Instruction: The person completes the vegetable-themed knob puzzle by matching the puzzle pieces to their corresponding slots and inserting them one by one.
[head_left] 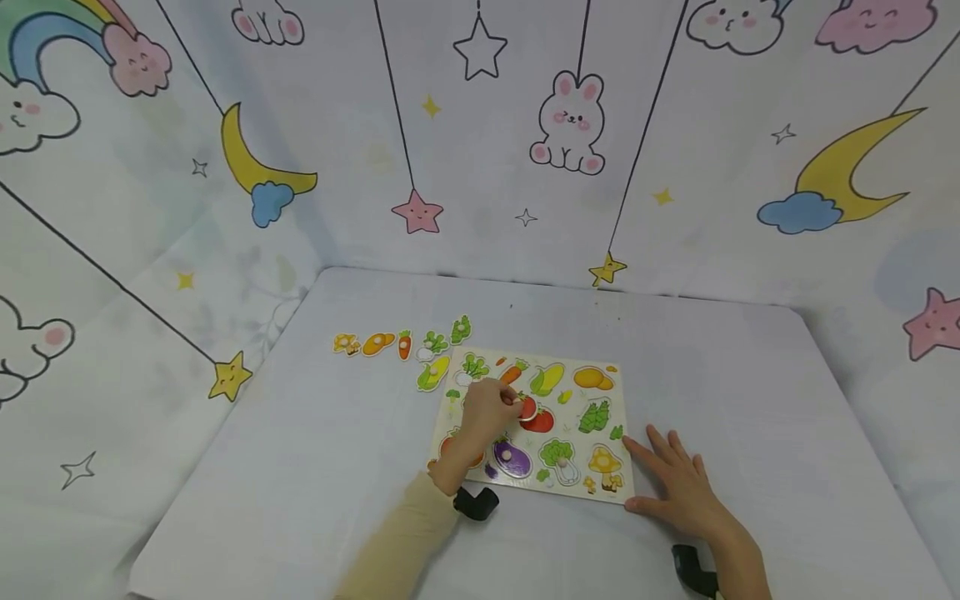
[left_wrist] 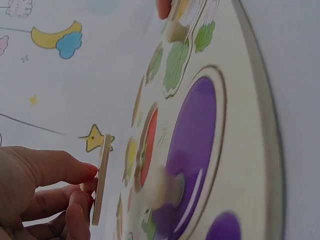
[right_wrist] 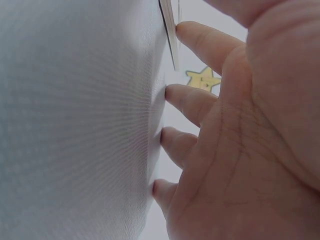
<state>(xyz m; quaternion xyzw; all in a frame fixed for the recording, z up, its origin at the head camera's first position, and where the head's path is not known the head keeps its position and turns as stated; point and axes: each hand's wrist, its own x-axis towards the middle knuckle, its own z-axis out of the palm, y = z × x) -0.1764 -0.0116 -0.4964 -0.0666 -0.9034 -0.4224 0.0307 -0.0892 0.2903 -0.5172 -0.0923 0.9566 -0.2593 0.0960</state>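
Note:
My left hand pinches the small knob of a tomato puzzle piece over the printed tomatoes of a wooden vegetable puzzle board. In the left wrist view the held piece stands edge-on, apart from the board. The eggplant piece and the bok choy piece sit in the board with their knobs up. An orange piece at the lower left is partly hidden by my left wrist. My right hand lies with fingers spread at the board's right edge, thumb and index finger touching it.
Loose pieces lie behind and left of the board: mushroom, potato, carrot, radish, asparagus and corn. The white table meets a cartoon-printed backdrop at the back.

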